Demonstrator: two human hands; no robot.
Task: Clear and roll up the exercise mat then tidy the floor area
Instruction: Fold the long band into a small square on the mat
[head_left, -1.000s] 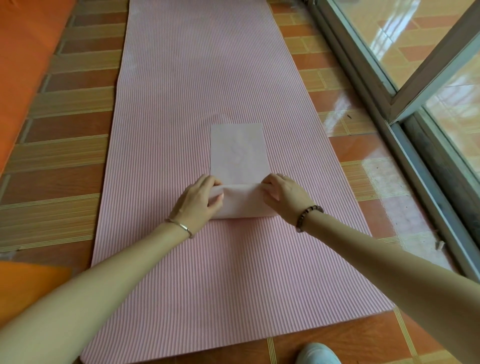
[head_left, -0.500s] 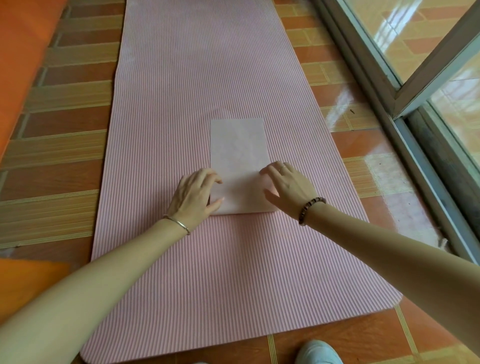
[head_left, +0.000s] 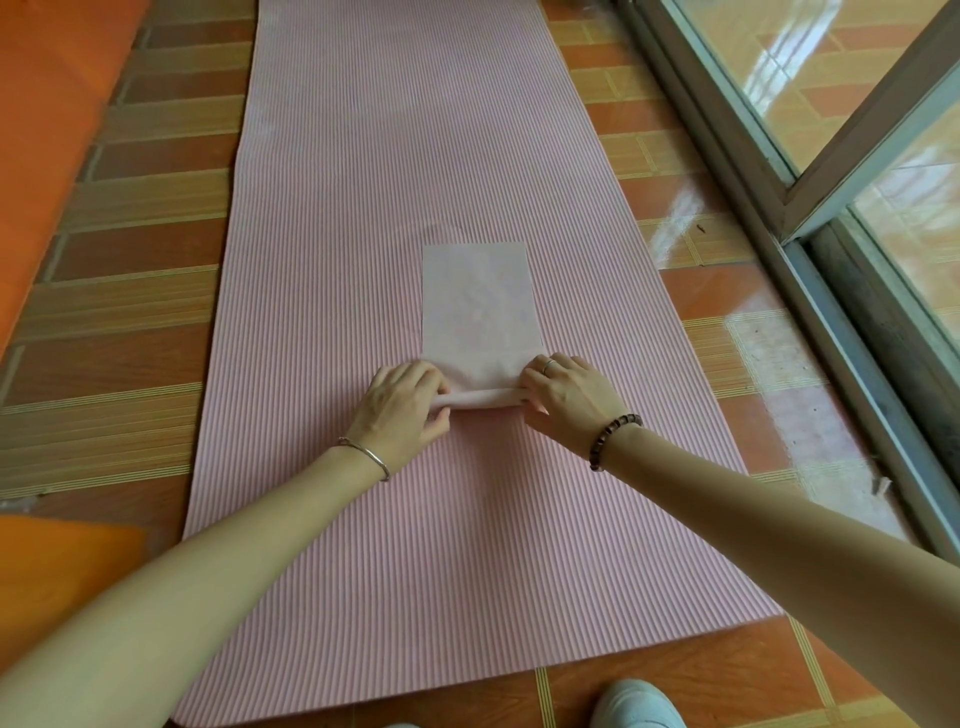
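Observation:
A long ribbed pink exercise mat (head_left: 415, 156) lies flat on the tiled floor, running away from me. On its middle sits a pale pink folded cloth (head_left: 478, 301), its near end turned up into a small roll (head_left: 480, 397). My left hand (head_left: 402, 408) grips the roll's left end with curled fingers. My right hand (head_left: 569, 397) grips the roll's right end, thumb under and fingers over it.
Brown and striped floor tiles (head_left: 130, 291) flank the mat. An orange surface (head_left: 47, 104) runs along the far left, and another orange piece (head_left: 57, 566) lies near left. A sliding glass door and its metal track (head_left: 810, 249) border the right. My white shoe (head_left: 636, 704) stands below the mat's near edge.
Half a second ago both hands pressed the cloth flat. Now they have curled round its near end and turned it up into a small roll.

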